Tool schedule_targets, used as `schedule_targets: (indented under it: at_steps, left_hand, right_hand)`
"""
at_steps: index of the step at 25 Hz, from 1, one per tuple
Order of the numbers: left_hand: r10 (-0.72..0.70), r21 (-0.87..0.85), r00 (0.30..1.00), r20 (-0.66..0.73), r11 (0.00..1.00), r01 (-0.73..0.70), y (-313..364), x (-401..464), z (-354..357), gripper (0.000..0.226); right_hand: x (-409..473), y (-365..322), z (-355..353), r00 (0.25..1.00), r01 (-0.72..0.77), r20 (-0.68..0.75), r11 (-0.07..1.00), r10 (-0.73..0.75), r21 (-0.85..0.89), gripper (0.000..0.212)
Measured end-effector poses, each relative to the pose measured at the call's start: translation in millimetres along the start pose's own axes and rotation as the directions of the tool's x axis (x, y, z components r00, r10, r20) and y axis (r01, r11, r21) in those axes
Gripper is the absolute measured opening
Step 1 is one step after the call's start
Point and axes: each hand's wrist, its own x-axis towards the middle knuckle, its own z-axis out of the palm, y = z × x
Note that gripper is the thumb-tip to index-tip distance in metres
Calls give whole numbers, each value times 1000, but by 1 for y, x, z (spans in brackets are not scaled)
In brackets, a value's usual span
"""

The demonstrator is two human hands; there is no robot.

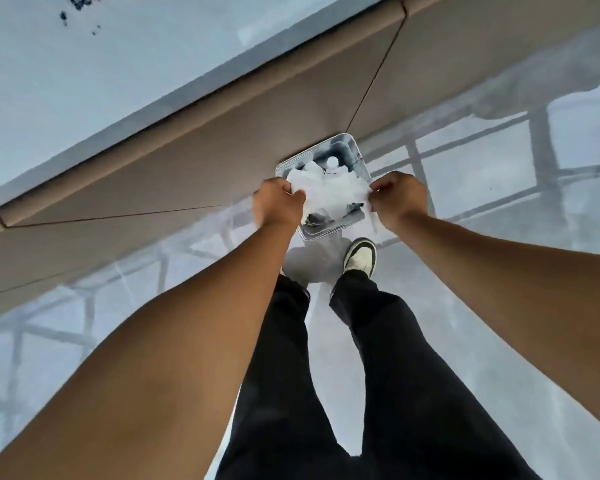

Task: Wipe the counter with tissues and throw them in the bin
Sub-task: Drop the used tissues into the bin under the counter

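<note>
My left hand point(278, 202) and right hand point(397, 197) each pinch an edge of the tissues point(329, 194), keeping them spread directly over the open bin point(355, 152) below my fingertips for a clean drop.

A single head-worn camera looks steeply down past both outstretched arms, close above the bin point(359, 157) on the floor point(499, 341), with the counter point(84, 81) edge running diagonally across the upper left.

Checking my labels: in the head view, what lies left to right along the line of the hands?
left hand → tissues, held over the bin → right hand
</note>
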Motion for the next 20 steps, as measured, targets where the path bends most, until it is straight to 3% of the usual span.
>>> schedule_targets:
  at_steps: [6, 15, 20]
  left_hand:
    - [-86, -7, 995, 44, 996, 87, -27, 45, 51, 33]
    - [-80, 28, 996, 46, 997, 78, -37, 67, 81, 30]
    - [-87, 28, 996, 9, 996, 87, -37, 48, 66, 35]
  right_hand:
    - [52, 12, 58, 991, 105, 83, 994, -104, -9, 19]
    - [84, 1, 95, 971, 230, -11, 950, -238, -213, 11]
    - [72, 4, 82, 955, 295, 33, 925, -295, -240, 35]
